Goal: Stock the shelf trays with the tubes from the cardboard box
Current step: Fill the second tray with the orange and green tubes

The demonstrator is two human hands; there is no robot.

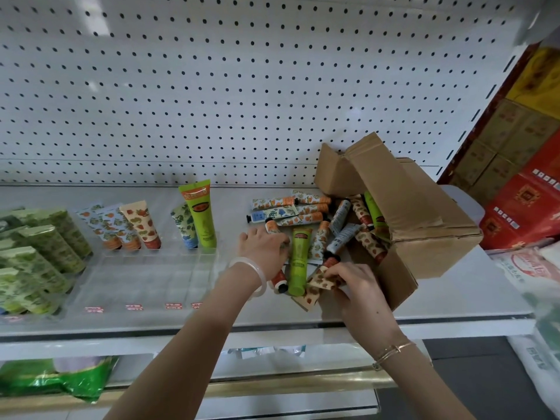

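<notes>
Tubes (298, 259) beside cardboard box (424, 225), patterned tube (321, 278) in right hand (357, 283).

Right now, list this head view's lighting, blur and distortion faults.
Head view: the wide-angle lens bows the white perforated back panel and the front edge of the white metal shelf; pale light patches glare on the panel's upper left; the white plastic sacks at the right edge smear out of focus; the clear plastic tray nearly vanishes; the right hand pinching a beige patterned tube is crisp.

Lettering on tubes (298, 262) and red carton (521, 207) is illegible.
</notes>
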